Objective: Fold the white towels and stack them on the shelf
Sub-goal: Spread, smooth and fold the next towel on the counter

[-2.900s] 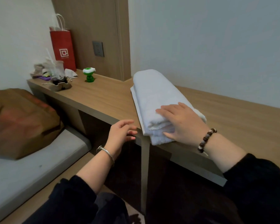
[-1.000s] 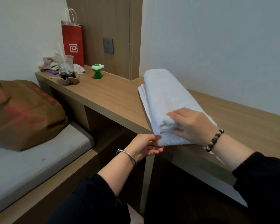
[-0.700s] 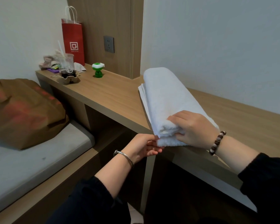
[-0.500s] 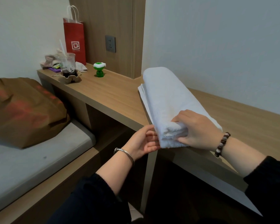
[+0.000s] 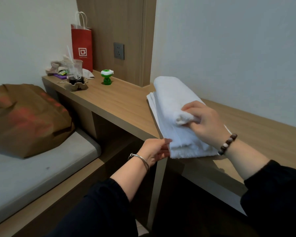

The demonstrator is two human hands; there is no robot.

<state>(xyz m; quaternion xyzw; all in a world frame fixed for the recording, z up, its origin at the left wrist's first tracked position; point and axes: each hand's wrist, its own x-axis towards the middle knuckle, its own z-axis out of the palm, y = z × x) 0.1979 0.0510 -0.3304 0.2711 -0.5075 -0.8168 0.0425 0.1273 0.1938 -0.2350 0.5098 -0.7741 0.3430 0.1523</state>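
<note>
Folded white towels lie in a stack on the wooden shelf, their near end hanging slightly over the front edge. My right hand pinches the end of the top towel and holds it lifted and curled back off the one below. My left hand holds the near left corner of the lower towel at the shelf's edge, thumb on top.
At the shelf's far left stand a red paper bag, a plastic cup with a straw and a small green object. A brown bag lies on the grey mattress on the left. A wall socket is behind.
My right hand has lifted the top towel's near end up and back, exposing the lower towel. My left hand has moved from below the edge onto that towel's corner.
</note>
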